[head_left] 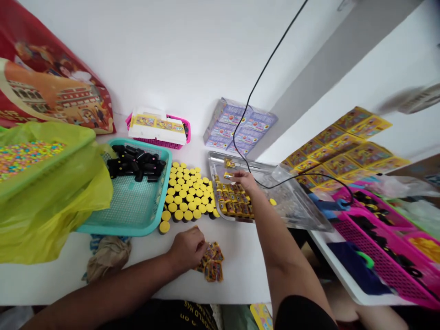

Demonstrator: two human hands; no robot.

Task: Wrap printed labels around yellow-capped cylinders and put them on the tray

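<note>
My right hand (pixel 244 180) reaches over a metal tray (pixel 271 220). Its fingertips pinch a small yellow-labelled piece (pixel 228 175). Rows of similar small yellow-labelled pieces (pixel 235 208) lie below it in the left part of the tray, and one or two more sit beyond the hand. On the white table, my left hand (pixel 187 250) is closed with its fingers curled. It rests beside a loose pile of small printed yellow labels (pixel 213 270); what it grips, if anything, is hidden.
Many yellow-capped containers (pixel 190 192) stand left of the tray. A turquoise basket (pixel 137 224) holds black pieces, beside a yellow bag (pixel 85 183) of coloured beads. A black cable (pixel 259 78) hangs across the tray. Purple boxes (pixel 237 123) stand behind; pink baskets (pixel 364 243) stand right.
</note>
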